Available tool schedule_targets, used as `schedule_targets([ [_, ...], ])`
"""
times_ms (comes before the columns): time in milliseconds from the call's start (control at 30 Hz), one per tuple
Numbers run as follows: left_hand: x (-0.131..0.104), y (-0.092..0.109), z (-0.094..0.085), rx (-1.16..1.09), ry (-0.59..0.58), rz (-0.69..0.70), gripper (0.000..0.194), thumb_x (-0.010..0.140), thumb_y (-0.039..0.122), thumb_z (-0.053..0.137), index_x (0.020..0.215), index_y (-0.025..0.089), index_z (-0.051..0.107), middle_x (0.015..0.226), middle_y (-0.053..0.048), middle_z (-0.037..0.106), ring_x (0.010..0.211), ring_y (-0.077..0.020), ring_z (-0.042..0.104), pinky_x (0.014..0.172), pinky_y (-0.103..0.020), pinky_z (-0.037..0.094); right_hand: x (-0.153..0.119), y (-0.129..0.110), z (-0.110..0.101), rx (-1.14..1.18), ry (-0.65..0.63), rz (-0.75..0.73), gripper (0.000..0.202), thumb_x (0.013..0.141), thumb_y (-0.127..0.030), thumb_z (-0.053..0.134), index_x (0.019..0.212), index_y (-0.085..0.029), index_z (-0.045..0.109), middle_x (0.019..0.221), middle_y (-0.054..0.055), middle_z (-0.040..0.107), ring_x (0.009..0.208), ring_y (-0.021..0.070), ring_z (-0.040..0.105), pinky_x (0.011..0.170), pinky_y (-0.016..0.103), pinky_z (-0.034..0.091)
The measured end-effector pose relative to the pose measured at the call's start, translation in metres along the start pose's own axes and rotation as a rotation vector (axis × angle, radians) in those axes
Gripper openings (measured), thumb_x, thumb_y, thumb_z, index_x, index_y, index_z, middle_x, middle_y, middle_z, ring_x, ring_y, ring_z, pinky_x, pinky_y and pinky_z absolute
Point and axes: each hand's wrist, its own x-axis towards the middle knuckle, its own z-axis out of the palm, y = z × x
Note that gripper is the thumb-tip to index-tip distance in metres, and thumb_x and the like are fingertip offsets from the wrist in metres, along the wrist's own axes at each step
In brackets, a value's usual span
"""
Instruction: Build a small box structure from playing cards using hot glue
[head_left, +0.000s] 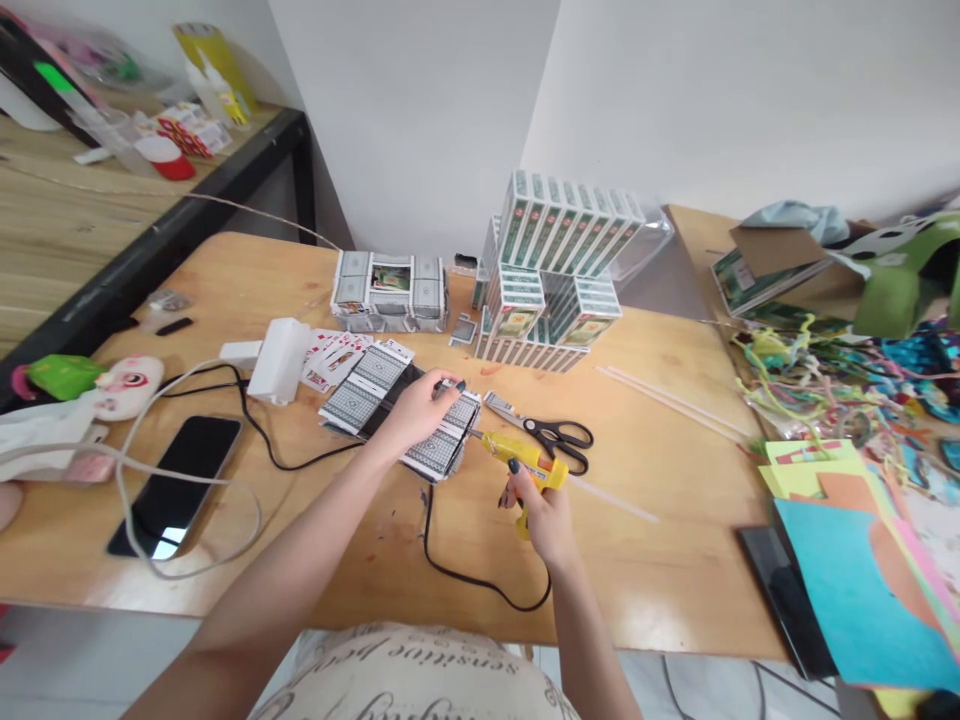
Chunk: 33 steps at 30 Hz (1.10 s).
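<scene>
My right hand (546, 510) is wrapped round a yellow hot glue gun (525, 455). Its nozzle points left, at the right edge of a flat panel made of patterned playing cards (360, 392). My left hand (421, 408) lies across that panel, fingers curled together at its upper right edge; the exact grip is partly hidden. A dark strip runs through the panel's middle beneath my wrist. Loose playing cards (330, 355) lie face up by its upper left. Just right of the panel, black-handled scissors (551, 432) rest on the table.
Behind stand a block built of playing cards (390, 292) and stacked green-white card boxes (517, 300). A phone (180, 485), white cable and white charger block (279, 362) lie left. Clear glue sticks (675, 405) and coloured paper (855, 560) are right. The gun's black cord (480, 582) loops in front.
</scene>
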Motion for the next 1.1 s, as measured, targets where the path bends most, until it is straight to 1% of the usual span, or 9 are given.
schedule_targets([
  [200, 0.001, 0.001, -0.001, 0.001, 0.002, 0.008, 0.031, 0.08, 0.036, 0.05, 0.106, 0.021, 0.06, 0.057, 0.004, 0.049, 0.051, -0.0119, 0.044, 0.051, -0.022, 0.031, -0.002, -0.002, 0.0, 0.008, -0.013, -0.004, 0.044, 0.083, -0.053, 0.052, 0.055, -0.019, 0.052, 0.052, 0.0, 0.054, 0.053, 0.0146, 0.055, 0.057, 0.026, 0.044],
  [333, 0.0, 0.002, -0.001, 0.014, 0.001, 0.004, 0.032, 0.08, 0.037, 0.051, 0.106, 0.021, 0.061, 0.055, 0.004, 0.047, 0.05, -0.0121, 0.043, 0.05, -0.022, 0.029, -0.004, -0.003, 0.0, -0.002, -0.016, -0.001, 0.046, 0.082, -0.054, 0.052, 0.052, -0.019, 0.051, 0.052, 0.0, 0.053, 0.052, 0.0141, 0.054, 0.056, 0.026, 0.044],
  [500, -0.001, 0.004, -0.001, 0.014, 0.0, -0.007, 0.03, 0.081, 0.035, 0.051, 0.106, 0.021, 0.061, 0.056, 0.004, 0.047, 0.05, -0.012, 0.044, 0.05, -0.022, 0.029, -0.006, -0.004, 0.0, 0.018, -0.022, 0.014, 0.045, 0.083, -0.051, 0.051, 0.052, -0.019, 0.05, 0.052, 0.0, 0.052, 0.053, 0.0134, 0.054, 0.057, 0.025, 0.043],
  [733, -0.001, 0.005, -0.001, 0.011, 0.002, -0.01, 0.028, 0.081, 0.034, 0.051, 0.104, 0.022, 0.061, 0.052, 0.006, 0.042, 0.047, -0.0111, 0.04, 0.05, -0.023, 0.029, -0.007, -0.004, 0.0, 0.033, -0.037, 0.014, 0.045, 0.083, -0.052, 0.052, 0.053, -0.019, 0.049, 0.051, -0.001, 0.05, 0.051, 0.0127, 0.052, 0.054, 0.025, 0.043],
  [967, -0.002, 0.005, -0.001, -0.003, 0.001, -0.02, 0.029, 0.081, 0.036, 0.051, 0.104, 0.023, 0.061, 0.055, 0.005, 0.046, 0.048, -0.0115, 0.042, 0.049, -0.022, 0.029, -0.01, -0.007, 0.002, 0.063, -0.057, 0.022, 0.042, 0.083, -0.051, 0.054, 0.055, -0.019, 0.049, 0.05, -0.002, 0.048, 0.049, 0.012, 0.051, 0.052, 0.025, 0.043],
  [1100, -0.002, 0.005, -0.001, -0.007, 0.001, -0.016, 0.029, 0.08, 0.035, 0.051, 0.103, 0.022, 0.061, 0.056, 0.004, 0.047, 0.048, -0.0115, 0.042, 0.049, -0.022, 0.03, -0.012, -0.004, 0.002, 0.08, -0.053, 0.04, 0.039, 0.082, -0.05, 0.055, 0.058, -0.019, 0.05, 0.049, -0.003, 0.048, 0.048, 0.0121, 0.051, 0.051, 0.025, 0.044],
])
